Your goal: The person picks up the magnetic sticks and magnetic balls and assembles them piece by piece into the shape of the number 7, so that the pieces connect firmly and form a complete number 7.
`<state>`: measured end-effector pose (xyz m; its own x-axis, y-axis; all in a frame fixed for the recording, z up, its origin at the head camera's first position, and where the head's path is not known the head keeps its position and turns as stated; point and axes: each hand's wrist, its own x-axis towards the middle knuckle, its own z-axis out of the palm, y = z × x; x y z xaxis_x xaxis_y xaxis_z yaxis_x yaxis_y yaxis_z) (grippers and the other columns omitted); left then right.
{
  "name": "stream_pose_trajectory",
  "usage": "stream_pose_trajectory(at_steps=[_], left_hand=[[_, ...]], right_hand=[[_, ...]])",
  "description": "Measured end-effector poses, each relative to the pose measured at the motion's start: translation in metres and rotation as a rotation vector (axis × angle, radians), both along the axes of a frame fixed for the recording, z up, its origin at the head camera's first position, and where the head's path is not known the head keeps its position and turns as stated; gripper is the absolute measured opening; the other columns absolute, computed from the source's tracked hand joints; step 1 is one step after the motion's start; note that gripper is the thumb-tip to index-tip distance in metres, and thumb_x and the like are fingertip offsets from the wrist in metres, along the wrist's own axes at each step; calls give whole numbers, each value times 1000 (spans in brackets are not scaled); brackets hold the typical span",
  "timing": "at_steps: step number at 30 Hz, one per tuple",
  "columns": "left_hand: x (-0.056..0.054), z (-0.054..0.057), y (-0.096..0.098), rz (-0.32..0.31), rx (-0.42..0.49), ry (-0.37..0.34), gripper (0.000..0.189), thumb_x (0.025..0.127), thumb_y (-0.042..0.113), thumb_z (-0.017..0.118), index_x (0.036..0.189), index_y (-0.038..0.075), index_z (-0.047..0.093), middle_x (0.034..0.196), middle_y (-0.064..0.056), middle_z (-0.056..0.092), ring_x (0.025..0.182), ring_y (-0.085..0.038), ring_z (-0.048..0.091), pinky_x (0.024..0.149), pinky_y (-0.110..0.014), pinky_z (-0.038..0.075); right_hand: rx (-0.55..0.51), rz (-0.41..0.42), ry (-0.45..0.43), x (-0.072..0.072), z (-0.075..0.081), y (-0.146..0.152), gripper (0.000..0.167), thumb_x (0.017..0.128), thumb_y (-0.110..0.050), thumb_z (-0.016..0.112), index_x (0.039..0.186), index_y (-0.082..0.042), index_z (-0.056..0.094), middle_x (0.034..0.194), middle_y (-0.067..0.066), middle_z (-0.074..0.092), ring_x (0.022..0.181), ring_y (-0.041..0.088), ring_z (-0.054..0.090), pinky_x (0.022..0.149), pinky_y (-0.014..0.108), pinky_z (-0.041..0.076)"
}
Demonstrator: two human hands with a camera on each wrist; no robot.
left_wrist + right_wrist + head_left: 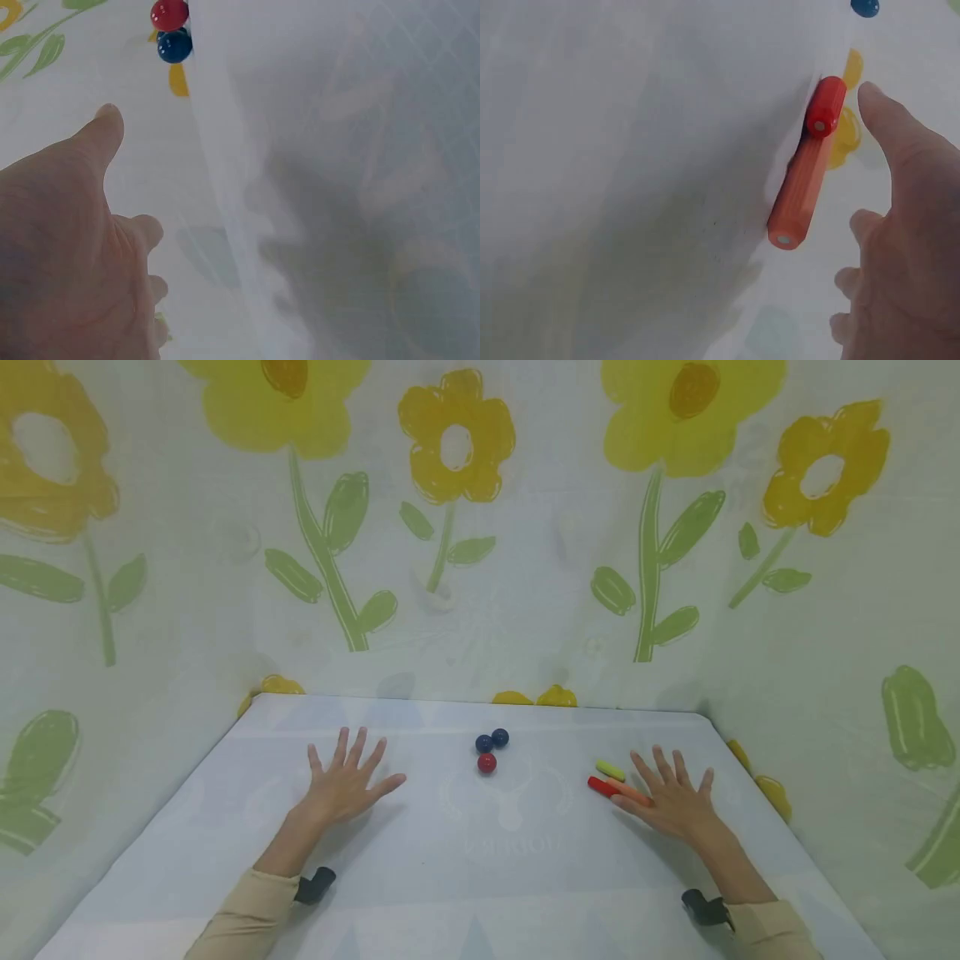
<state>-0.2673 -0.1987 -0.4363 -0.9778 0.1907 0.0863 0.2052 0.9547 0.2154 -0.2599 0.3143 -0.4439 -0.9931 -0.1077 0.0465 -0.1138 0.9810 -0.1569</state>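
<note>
My left hand (341, 789) hovers over the left side of the table, fingers spread and holding nothing. To its right, a red ball (487, 763) and two dark blue balls, one (483, 744) beside the red and the other (500, 737) just behind, form a small cluster. Three short sticks lie by my right hand (675, 802): a yellow-green one (611, 770), a red one (601, 787) and a ribbed orange one (801, 195). That hand is spread too, with nothing in its grasp; its thumb overlaps the orange stick in the head view.
The white table (420, 893) carries faint printed patterns. A pale cloth with yellow flowers (456, 447) hangs behind it and along both sides. Dark wrist-worn devices sit on the left wrist (317, 885) and the right wrist (705, 907).
</note>
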Motion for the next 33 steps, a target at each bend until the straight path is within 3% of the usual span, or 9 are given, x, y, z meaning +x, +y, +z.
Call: stream_pose_trajectory(at_steps=[5, 11, 17, 21, 26, 33], left_hand=[[-5, 1, 9, -18, 15, -1, 86, 92, 69, 43, 156, 15, 24, 164, -21, 7, 150, -45, -7, 106, -78, -12], [-10, 2, 26, -68, 40, 29, 90, 88, 69, 50, 156, 16, 25, 164, -20, 10, 150, -47, -2, 106, -80, -5], [-17, 1, 43, -116, 34, 49, 90, 86, 68, 56, 155, 18, 28, 163, -21, 14, 150, -48, 3, 107, -80, 4], [-23, -1, 54, -143, 48, 67, 82, 87, 60, 62, 152, 17, 37, 160, -22, 25, 148, -47, 17, 110, -76, 17], [-31, -3, 69, -153, 101, 74, 74, 86, 51, 69, 148, 19, 43, 154, -19, 37, 142, -41, 36, 109, -66, 33], [-36, -1, 88, -172, 224, 85, 65, 84, 40, 76, 141, 20, 52, 138, -13, 54, 127, -31, 53, 105, -51, 46]], right_hand=[[-1, 27, 50, -4, 1, -6, 92, 86, -70, 52, 154, -13, 28, 160, 28, 15, 145, 55, 6, 104, 81, -10], [-7, 45, 125, -12, 1, -14, 82, 90, -62, 54, 153, -15, 31, 158, 27, 24, 144, 55, 13, 105, 82, -4], [10, 34, 188, -21, -2, -21, 73, 91, -47, 64, 151, -16, 36, 150, 25, 41, 137, 51, 33, 106, 81, 10], [-19, 22, 219, -26, -2, -24, 68, 90, -40, 68, 148, -13, 42, 138, 26, 53, 122, 47, 51, 104, 74, 29], [-75, 14, 191, -31, -2, -28, 59, 91, -33, 69, 143, -12, 48, 122, 23, 62, 102, 38, 63, 89, 59, 50], [-174, 6, 109, -37, 0, -32, 50, 93, -27, 67, 139, -10, 53, 112, 18, 66, 98, 31, 65, 81, 47, 56]])
